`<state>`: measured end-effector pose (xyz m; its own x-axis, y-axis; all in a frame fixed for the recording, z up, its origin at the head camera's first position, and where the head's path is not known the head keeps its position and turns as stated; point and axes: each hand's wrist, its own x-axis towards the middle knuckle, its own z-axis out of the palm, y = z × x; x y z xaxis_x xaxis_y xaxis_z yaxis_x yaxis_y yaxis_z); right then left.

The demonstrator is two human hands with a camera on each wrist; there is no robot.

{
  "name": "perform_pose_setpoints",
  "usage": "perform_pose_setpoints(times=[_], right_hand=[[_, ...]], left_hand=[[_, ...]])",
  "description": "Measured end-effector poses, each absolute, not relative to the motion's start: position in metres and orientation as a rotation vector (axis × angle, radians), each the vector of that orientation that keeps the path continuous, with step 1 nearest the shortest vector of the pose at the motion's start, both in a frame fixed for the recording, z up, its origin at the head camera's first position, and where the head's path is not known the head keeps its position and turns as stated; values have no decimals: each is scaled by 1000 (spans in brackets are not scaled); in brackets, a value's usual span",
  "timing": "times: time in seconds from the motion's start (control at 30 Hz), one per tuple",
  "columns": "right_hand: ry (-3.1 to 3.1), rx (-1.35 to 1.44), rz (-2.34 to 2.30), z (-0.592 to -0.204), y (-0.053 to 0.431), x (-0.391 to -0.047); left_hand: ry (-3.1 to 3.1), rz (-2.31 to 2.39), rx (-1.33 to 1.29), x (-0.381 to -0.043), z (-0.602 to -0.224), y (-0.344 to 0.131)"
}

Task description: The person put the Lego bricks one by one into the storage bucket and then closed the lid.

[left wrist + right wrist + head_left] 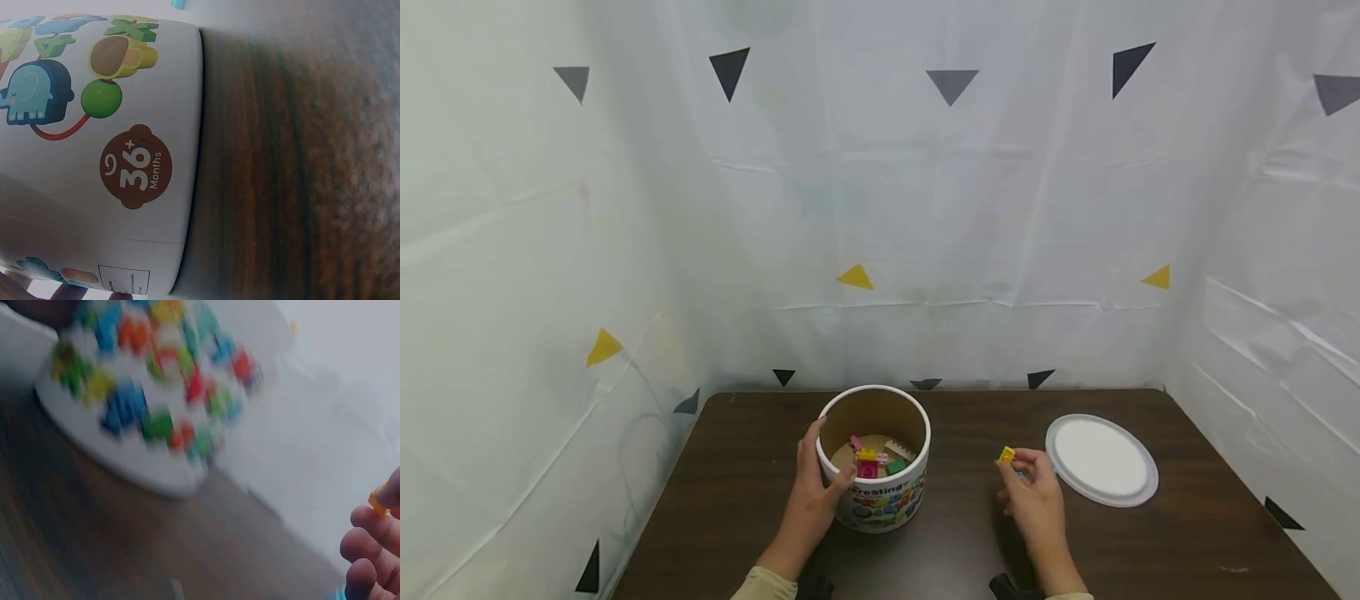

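Note:
A round white bucket with colourful printed pictures stands upright on the table. Inside it lie several toy bricks, among them a pink brick, a green brick and a pale brick. My left hand grips the bucket's left side, thumb near the front rim. To the right, above the table, my right hand pinches a small yellow brick between thumb and index finger. A bit of a light blue piece shows below that hand's fingers, mostly hidden by the hand in the head view.
Right of my right hand, a round white lid lies flat on the dark brown wooden table. White sheeting with black, grey and yellow triangles hangs behind the table and at both sides.

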<state>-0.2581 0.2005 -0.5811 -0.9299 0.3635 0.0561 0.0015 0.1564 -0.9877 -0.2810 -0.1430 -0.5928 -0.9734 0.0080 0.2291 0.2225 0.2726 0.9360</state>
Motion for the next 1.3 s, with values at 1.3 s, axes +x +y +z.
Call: perform_pose_setpoints(times=[1.3], right_hand=[[-2341,179,1793,-482,38,-324]], left_hand=[[-2339,-1783,-245,-289,-595,-140]])
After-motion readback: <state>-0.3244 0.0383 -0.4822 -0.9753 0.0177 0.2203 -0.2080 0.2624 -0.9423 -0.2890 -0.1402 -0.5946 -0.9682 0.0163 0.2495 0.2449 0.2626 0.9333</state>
